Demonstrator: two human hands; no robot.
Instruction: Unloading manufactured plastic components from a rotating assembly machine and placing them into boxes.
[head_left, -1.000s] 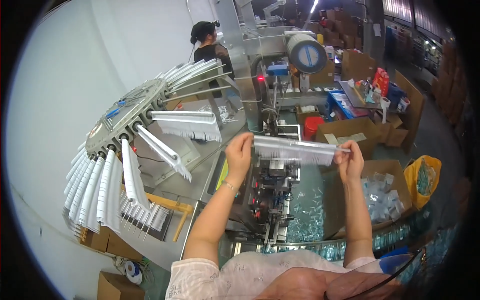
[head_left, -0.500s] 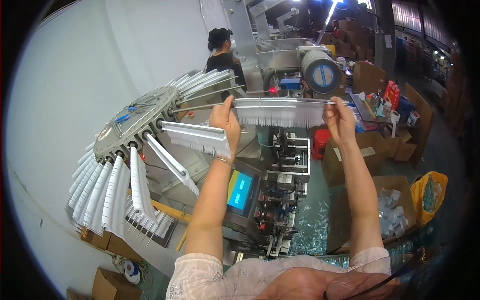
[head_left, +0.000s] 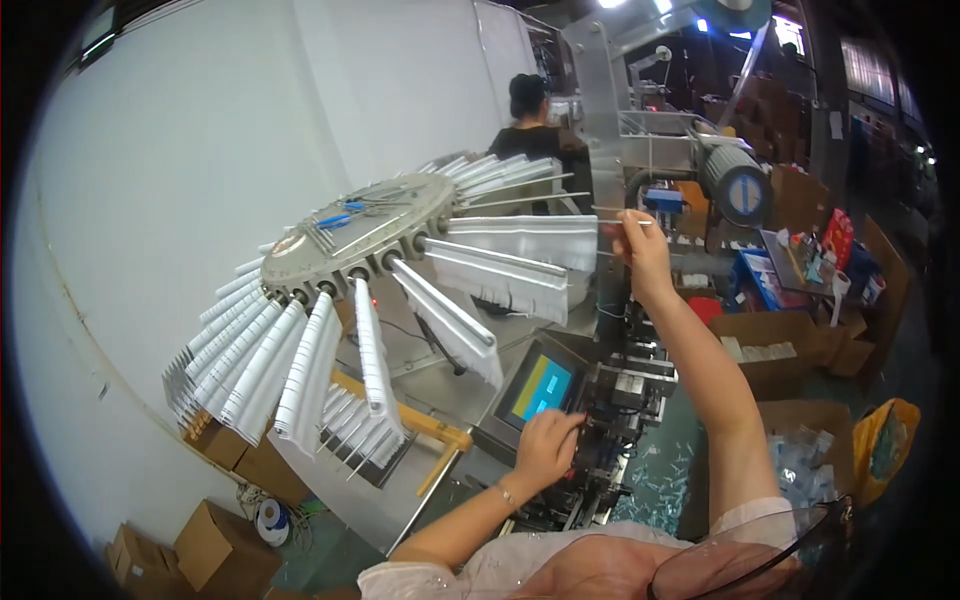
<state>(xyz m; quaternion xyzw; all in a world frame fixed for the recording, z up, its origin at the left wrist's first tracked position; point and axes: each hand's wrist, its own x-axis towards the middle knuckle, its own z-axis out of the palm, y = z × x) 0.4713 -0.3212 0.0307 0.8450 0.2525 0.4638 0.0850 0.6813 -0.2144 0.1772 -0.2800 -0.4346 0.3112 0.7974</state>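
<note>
A round turntable [head_left: 375,215] carries rods spread like spokes, with white fringed strips [head_left: 490,325] hanging over them. At the far end of one rod, my right hand [head_left: 645,255] pinches a thin metal rod [head_left: 608,221] between thumb and fingers, close beside a hanging white strip [head_left: 535,240]. My left hand [head_left: 545,450] is low beside the lower right edge of a touchscreen panel [head_left: 542,388]. Its index finger stretches toward the dark machine parts [head_left: 600,440]; whether the fingertip touches them I cannot tell. I see nothing held in that hand.
A yellow bar [head_left: 430,430] stands between the turntable and the screen. A motor [head_left: 738,185] sits at the far right of the machine. Cardboard boxes [head_left: 228,550] and a yellow bag [head_left: 885,450] are on the floor. Another person [head_left: 530,125] is behind the turntable.
Both hands held a white strip on a rod before; now that strip hangs at the turntable. My left hand has let go and dropped beside the screen. The view has turned left.
</note>
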